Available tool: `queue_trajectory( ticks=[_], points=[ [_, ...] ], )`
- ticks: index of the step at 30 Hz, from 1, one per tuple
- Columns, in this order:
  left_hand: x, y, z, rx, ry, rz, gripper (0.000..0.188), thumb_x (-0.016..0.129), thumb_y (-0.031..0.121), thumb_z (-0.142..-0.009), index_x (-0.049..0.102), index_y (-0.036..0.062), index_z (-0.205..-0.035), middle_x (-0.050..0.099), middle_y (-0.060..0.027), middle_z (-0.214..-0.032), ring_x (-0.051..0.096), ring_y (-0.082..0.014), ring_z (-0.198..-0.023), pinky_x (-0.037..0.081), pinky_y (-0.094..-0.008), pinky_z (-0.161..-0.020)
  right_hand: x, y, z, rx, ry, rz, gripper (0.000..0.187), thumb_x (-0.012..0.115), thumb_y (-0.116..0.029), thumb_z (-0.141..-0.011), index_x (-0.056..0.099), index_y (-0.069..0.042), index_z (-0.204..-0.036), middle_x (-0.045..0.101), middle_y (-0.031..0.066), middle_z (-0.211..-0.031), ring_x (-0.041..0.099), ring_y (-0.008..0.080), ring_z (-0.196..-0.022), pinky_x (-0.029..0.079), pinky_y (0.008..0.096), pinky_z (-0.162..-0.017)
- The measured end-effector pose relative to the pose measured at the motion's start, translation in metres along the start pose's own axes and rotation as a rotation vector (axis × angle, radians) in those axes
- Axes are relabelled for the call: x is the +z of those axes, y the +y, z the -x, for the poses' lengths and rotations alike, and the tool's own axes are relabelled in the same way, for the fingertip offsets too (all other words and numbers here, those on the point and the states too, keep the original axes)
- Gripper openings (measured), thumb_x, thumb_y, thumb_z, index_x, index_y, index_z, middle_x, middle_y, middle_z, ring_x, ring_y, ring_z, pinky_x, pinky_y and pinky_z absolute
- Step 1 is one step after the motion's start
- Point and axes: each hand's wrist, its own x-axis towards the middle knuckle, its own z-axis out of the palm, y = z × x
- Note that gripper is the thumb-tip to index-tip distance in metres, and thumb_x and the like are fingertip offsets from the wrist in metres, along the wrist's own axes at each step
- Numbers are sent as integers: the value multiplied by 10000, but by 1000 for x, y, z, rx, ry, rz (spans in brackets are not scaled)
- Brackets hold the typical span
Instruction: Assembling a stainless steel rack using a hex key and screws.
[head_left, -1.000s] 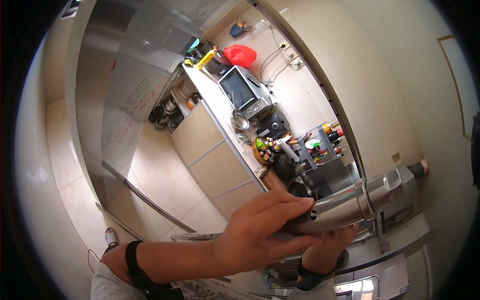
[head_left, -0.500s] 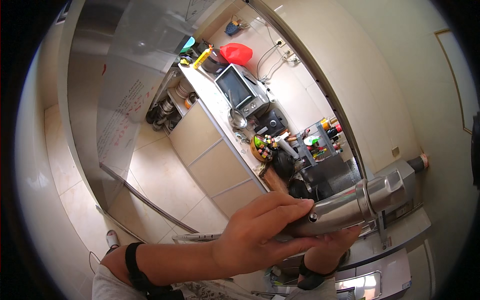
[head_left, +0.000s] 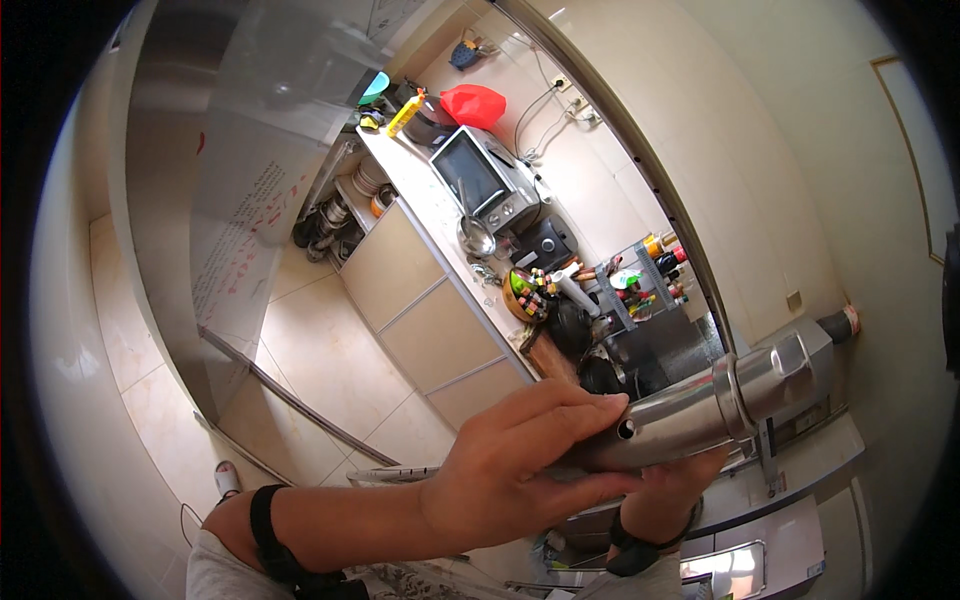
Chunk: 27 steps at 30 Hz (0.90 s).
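My left hand (head_left: 530,450) reaches across the lower middle, its fingers and thumb closed round the near end of a thick shiny metal tube (head_left: 680,415). Just past my fingertips the tube has a small round hole. A raised collar circles it further along, followed by a flat-sided wider end and a dark tip at the far right. Underneath the tube, my right hand (head_left: 685,480) presses up against it, some of its fingers hidden behind the metal. Black bands circle both of my arms.
A long counter carries a toaster oven (head_left: 470,170), a red bag (head_left: 473,106), a metal ladle (head_left: 475,236), a bowl of small packets (head_left: 522,296) and a bottle rack (head_left: 640,285). A curved metal rail (head_left: 620,130) runs above. A translucent panel (head_left: 250,200) stands at left.
My right hand and wrist have shifted slightly to the right under the tube. The small hole looks darker inside than before. My left hand keeps almost the same place.
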Motion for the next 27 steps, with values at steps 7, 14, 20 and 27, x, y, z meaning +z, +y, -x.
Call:
queue_trajectory(
  ticks=[7,14,20,27],
  points=[
    [1,-1,0,-27,1,-22,581,841,129,-578,591,11,-1090,621,-140,-922,625,-187,-798,510,-265,-663,-14,1,-2,-262,-83,295,515,841,-277,-505,657,-17,-910,614,167,-1007,595,279,-947,471,415,-837],
    [1,0,1,-31,-8,-4,579,838,125,-583,590,12,-1094,623,-140,-922,628,-187,-796,513,-269,-661,-11,-1,-11,-494,-285,511,379,793,-323,-583,691,-33,-804,644,165,-951,598,290,-945,450,424,-854],
    [1,4,3,-13,-6,3,578,837,129,-585,589,13,-1095,624,-141,-927,628,-191,-805,514,-271,-666,-24,14,-2,-233,-319,74,689,815,-225,-561,519,-41,-1155,557,174,-1122,584,295,-986,480,448,-874],
    [-2,3,5,-39,-12,-5,588,835,133,-585,586,15,-1104,624,-140,-931,628,-191,-801,513,-271,-663,-23,14,5,-80,-199,59,876,845,-125,-536,388,-47,-1279,526,171,-1160,583,281,-990,503,439,-844]
  ],
)
